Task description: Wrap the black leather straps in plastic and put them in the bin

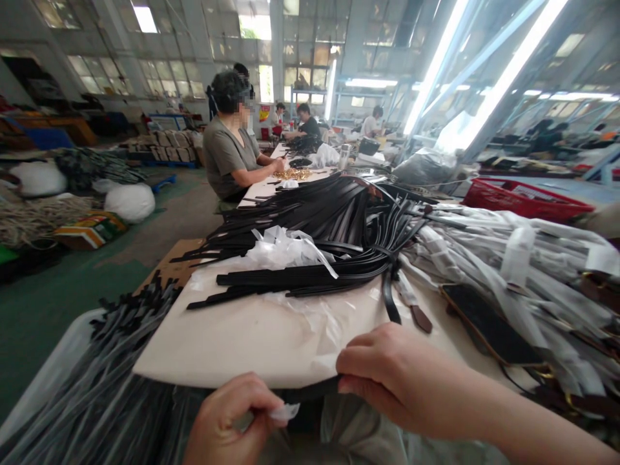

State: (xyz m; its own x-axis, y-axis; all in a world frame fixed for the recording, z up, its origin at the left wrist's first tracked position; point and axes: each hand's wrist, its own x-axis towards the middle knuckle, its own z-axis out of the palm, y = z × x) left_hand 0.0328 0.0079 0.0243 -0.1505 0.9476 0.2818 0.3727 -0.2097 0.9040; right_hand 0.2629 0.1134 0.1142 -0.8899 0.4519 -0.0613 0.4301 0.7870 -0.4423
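Just off the table's near edge, a black strap (316, 390) stretches between my two hands. My right hand (387, 365) is closed on its right part, thumb below and fingers above. At its other end my left hand (239, 413) pinches a scrap of clear plastic film (285, 411); whether these fingers also grip the strap itself is hidden. Beyond my hands, a thick bundle of black straps (310, 274) lies across the pale table (227, 345). Crumpled white plastic (281, 248) rests on that bundle.
Left of the table, a white bin (58, 361) holds many plastic-wrapped black straps (111, 381). On the right lie wrapped straps (513, 258), a dark flat pad (491, 326) and a red basket (526, 199). A co-worker (232, 148) sits further along the table.
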